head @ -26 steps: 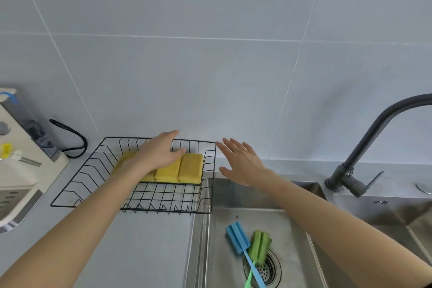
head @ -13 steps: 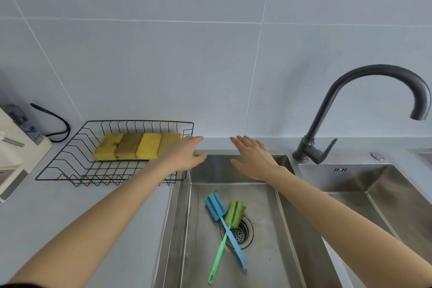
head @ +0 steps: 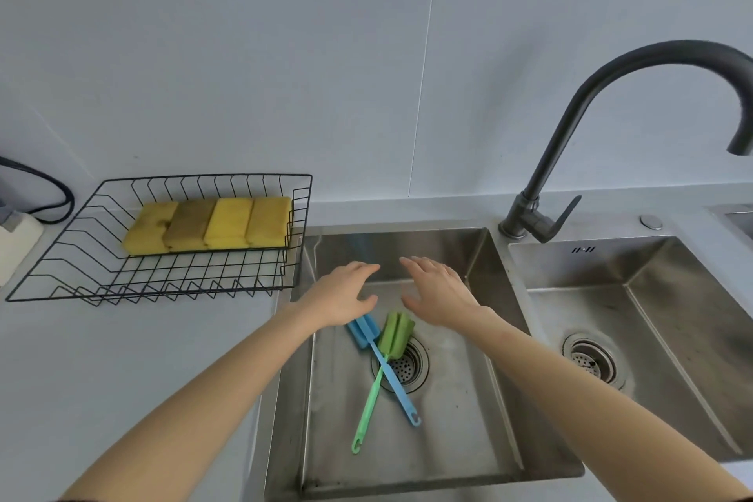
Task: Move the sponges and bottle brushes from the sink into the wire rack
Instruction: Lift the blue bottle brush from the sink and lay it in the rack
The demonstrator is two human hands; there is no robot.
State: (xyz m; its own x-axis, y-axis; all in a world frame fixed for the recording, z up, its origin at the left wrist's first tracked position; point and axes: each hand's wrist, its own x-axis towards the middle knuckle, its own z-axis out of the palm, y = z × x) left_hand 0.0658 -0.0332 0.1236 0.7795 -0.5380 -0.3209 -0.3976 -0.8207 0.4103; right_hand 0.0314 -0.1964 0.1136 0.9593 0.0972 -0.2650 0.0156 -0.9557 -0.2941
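While four sponges (head: 210, 225) already lie in the wire rack (head: 155, 281), the head view shows the left hand (head: 341, 298) and right hand (head: 438, 293), both spread and empty, above the sink (head: 407, 456). Just beneath them lie the crossed blue bottle brush (head: 381, 361) and green bottle brush (head: 377, 383): probably light, soft-headed, slippery; their stiff handles look best for gripping.

Both hands have moved down from the wire rack (head: 163, 240) at the left, the left hand (head: 342, 298) and right hand (head: 438, 293) now open over the sink (head: 468, 253) in the middle.
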